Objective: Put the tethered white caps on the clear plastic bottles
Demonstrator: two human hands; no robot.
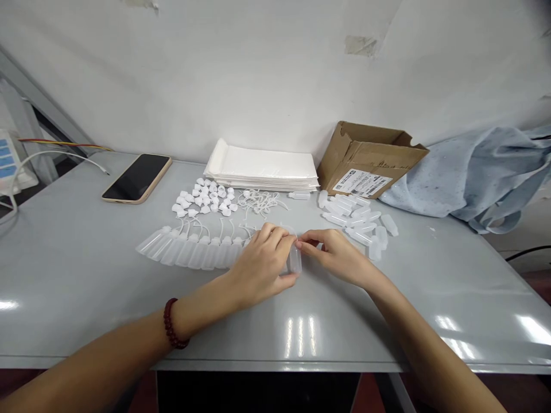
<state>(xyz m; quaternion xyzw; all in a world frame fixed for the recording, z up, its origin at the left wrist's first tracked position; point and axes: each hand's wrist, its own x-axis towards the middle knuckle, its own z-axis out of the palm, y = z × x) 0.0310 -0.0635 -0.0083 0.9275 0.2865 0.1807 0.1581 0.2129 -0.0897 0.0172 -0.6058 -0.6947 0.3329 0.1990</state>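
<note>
My left hand is closed round a small clear plastic bottle in the middle of the grey table. My right hand pinches at the bottle's top with thumb and fingers. To the left of my hands lies a row of capped bottles side by side. A heap of loose bottles lies to the right. Behind the row are a cluster of small white caps and a tangle of white loops.
A stack of white padded bags lies against the wall. An open cardboard box and a blue cloth sit at the back right. A phone lies at the back left, with cables and a power strip beyond.
</note>
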